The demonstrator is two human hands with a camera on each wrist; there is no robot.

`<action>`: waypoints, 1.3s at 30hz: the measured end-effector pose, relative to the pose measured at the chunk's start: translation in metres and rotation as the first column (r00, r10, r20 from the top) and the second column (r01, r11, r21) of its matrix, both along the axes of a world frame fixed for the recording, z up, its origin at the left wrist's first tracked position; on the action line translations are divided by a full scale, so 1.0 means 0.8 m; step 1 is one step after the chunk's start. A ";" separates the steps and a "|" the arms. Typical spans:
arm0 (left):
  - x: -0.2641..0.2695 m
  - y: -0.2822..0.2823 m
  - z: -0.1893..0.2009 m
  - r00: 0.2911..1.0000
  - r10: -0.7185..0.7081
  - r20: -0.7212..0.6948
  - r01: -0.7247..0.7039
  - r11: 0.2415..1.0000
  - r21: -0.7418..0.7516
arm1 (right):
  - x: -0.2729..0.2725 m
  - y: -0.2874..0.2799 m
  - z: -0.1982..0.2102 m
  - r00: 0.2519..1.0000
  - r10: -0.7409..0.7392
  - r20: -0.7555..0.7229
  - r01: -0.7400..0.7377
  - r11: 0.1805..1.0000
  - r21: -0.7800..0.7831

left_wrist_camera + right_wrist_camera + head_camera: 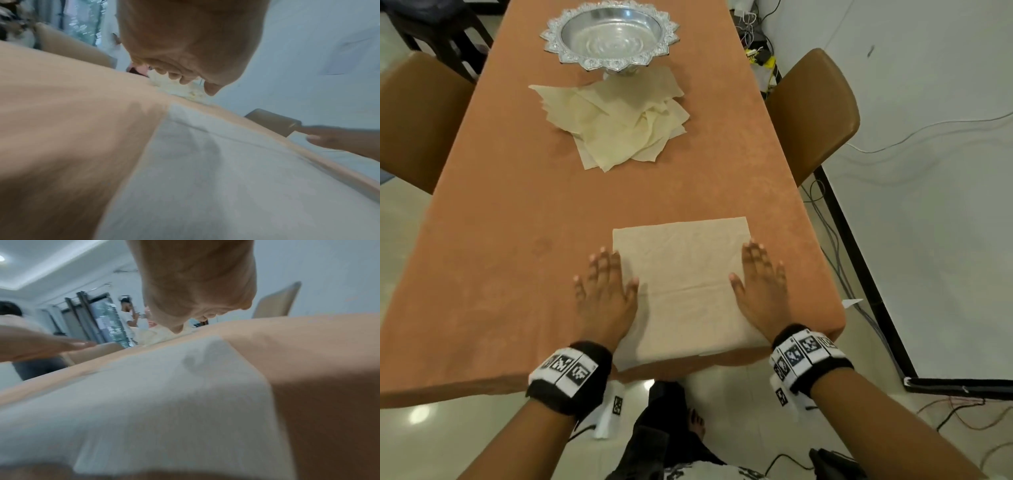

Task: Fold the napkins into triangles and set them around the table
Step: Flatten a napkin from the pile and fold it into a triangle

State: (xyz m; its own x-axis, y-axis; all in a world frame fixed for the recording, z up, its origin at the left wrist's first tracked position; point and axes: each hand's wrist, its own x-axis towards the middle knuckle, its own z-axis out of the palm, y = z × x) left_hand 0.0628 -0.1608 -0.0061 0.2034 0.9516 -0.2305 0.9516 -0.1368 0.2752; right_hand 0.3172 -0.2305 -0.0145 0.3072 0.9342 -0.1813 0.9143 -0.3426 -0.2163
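A: Head view: napkin [685, 287] lies flat at the table's [500, 240] 6 o'clock edge. Left hand [604, 291] and right hand [760, 284], fingers straight, flank its sides. Napkin pile [616, 120] at 12, silver bowl [609, 34] beyond.

B: Left wrist: palm [185, 40] above the cloth, fingers relaxed.

A: Right wrist: same, blurred.

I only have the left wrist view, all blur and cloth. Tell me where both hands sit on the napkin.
Observer: The left hand lies flat over the left edge of the spread napkin, the right hand flat over its right edge.
Operator: Report its shape.
Observer: Still an unfolded square, with one crease across it.
Operator: Locate the spare napkins.
Observer: The loose pile lies farther up the table, just before a silver bowl.
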 end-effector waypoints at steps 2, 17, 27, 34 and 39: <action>0.040 0.033 0.004 0.996 -0.086 0.031 0.084 0.995 0.047 | -0.018 0.052 0.011 0.992 0.124 -0.039 -0.122 0.992 0.040; -0.004 0.125 -0.036 0.987 0.158 -0.013 -0.157 0.966 -0.206 | 0.053 0.096 -0.021 0.997 -0.073 -0.033 0.064 0.970 -0.235; 0.047 -0.052 -0.051 0.979 -0.202 0.032 0.204 0.972 -0.113 | -0.045 -0.028 -0.047 0.986 0.149 -0.073 -0.154 0.985 -0.078; -0.015 -0.032 -0.034 1.000 -0.018 -0.003 0.018 0.992 -0.128 | 0.027 -0.058 -0.035 0.997 -0.064 0.040 0.068 0.992 -0.110; 0.036 -0.032 -0.039 0.966 -0.257 0.022 0.258 0.961 -0.094 | -0.020 -0.020 -0.030 0.979 0.193 -0.064 -0.198 0.978 -0.074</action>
